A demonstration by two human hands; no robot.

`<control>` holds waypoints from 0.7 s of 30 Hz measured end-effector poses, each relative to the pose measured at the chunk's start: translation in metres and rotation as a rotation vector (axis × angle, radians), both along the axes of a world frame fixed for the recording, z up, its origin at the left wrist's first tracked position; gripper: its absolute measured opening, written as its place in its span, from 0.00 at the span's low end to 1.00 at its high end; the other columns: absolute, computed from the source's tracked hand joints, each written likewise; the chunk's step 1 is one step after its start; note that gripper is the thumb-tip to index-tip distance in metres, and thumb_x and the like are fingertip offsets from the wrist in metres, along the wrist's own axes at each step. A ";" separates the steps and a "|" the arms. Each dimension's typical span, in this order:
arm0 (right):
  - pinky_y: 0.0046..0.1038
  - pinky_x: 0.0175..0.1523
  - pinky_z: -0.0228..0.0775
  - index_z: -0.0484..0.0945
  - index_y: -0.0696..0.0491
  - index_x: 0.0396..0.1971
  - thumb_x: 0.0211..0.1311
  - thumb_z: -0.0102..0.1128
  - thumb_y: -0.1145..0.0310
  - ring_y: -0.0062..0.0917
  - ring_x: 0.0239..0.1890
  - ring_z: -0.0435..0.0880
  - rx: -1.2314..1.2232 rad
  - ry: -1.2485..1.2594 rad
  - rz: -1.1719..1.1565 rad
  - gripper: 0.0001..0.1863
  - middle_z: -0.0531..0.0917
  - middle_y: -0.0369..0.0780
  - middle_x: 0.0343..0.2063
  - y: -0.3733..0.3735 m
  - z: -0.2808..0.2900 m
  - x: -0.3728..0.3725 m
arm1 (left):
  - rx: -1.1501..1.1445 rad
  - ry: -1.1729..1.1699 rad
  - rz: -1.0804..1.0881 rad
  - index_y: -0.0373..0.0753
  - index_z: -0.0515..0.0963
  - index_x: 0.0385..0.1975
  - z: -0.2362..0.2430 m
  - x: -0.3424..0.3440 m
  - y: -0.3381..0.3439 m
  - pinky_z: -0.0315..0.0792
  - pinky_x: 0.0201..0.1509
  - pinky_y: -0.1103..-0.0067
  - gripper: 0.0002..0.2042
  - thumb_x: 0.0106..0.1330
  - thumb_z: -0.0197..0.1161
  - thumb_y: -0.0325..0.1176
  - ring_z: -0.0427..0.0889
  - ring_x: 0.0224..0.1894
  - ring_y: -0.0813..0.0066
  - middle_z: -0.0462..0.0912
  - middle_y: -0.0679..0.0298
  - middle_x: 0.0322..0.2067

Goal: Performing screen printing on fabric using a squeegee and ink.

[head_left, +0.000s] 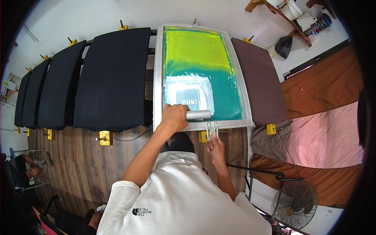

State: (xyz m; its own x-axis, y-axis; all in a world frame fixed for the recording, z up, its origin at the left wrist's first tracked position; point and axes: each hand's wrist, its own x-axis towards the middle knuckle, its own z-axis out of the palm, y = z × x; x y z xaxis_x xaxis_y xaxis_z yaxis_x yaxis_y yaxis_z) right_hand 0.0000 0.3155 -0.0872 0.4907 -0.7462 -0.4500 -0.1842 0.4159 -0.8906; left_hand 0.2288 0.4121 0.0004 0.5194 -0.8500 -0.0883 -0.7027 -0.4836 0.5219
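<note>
A silver-framed printing screen (pixel 158 78) lies in front of me, its mesh teal with bright yellow-green ink (pixel 197 45) across the far part. A pale square stencil area (pixel 190 84) with white ink round it is at the near left. My left hand (pixel 175 117) is closed round one end of a squeegee (pixel 199 114) with a thick, pale round handle; its blade does not show. At the frame's near edge, my right hand (pixel 216 149) has its thumb against a slotted metal bracket (pixel 212 130) and its fingers curled under it.
Several black cloth-covered boards (pixel 113 78) stand in a row to the left, with yellow blocks (pixel 104 138) at their ends. A brown board (pixel 260 78) is on the right. A fan (pixel 294 204) stands at the lower right; another person's legs (pixel 33 166) show at the left.
</note>
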 end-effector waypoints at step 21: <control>0.39 0.46 0.75 0.79 0.56 0.44 0.43 0.70 0.73 0.40 0.40 0.84 -1.783 0.216 0.810 0.23 0.84 0.47 0.33 -0.056 0.119 0.124 | 0.069 -0.045 -0.021 0.41 0.84 0.41 -0.007 0.003 -0.008 0.75 0.44 0.62 0.17 0.48 0.61 0.21 0.85 0.34 0.52 0.85 0.51 0.28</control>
